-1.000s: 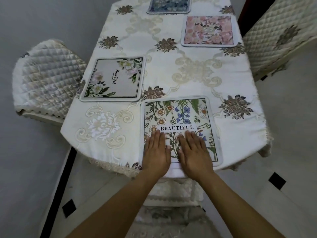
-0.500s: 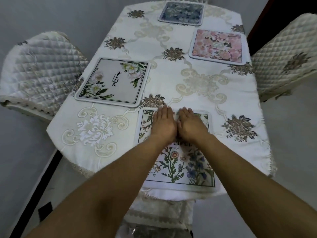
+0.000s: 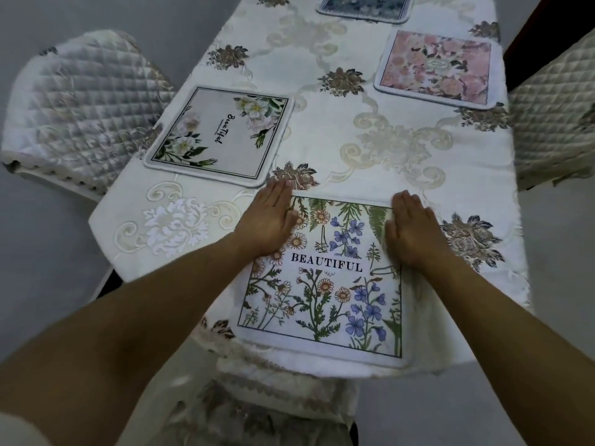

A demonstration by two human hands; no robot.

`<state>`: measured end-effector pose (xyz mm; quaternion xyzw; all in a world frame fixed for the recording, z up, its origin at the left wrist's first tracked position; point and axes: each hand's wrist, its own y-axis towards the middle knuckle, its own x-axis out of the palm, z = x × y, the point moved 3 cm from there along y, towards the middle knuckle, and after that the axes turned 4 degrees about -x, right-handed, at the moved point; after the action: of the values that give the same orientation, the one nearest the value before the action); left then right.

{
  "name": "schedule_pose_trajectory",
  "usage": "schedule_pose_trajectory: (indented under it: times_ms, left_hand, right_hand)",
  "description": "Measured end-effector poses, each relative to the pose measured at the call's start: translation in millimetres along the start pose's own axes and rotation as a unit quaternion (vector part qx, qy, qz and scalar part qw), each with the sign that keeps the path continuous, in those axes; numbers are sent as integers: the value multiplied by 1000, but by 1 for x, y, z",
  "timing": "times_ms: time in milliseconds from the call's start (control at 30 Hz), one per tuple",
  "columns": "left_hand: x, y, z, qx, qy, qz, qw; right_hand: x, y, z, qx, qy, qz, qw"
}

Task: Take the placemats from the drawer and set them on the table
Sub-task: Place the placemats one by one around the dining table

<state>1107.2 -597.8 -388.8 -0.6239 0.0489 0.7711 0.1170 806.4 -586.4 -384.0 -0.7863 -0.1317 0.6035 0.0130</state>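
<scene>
A long desk [image 3: 402,175] under a pale embroidered tablecloth [image 3: 380,146] fills the view, with a quilted chair [image 3: 74,107] on the left and another quilted chair [image 3: 553,130] on the right. Four placemats lie on it. The nearest, the wildflower placemat [image 3: 328,284] printed BEAUTIFUL, sits at the near end with its near edge reaching the rounded desk edge. A white-flower placemat [image 3: 222,133] lies at the left side, a pink floral placemat [image 3: 438,69] at the right side, and a blue placemat [image 3: 363,6] at the far end.

The left hand [image 3: 270,220] lies flat, fingers straight, on the far left corner of the wildflower placemat; the right hand [image 3: 412,230] lies flat on its far right edge. Neither grip closes on anything: both palms press down, well apart, one at each side. The mat lies directly under and between the hands, its width running from hand to hand, so either hand is equally near for a final nudge. Placing looks nearly done.

The blue placemat is cut off by the top of the view, the drawer is out of sight, and the right hand covers the mat's far right corner.
</scene>
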Motion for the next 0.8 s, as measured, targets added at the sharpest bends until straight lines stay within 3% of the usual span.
schedule_pose_trajectory:
  times_ms: [300, 533, 700, 800]
  left_hand:
    - [8, -94, 9, -37, -32, 4, 999]
    - [7, -191, 23, -49, -36, -59, 996]
    - [-39, -186, 35, -42, 40, -180, 982]
    - [-94, -180, 52, -2, 69, -132, 989]
  right_hand:
    - [27, -100, -36, 39, 6, 20, 999]
    - [44, -221, -83, 69, 32, -47, 996]
    - [-17, -217, -98, 77, -4, -138, 987]
    - [-72, -220, -116, 93, -23, -84, 992]
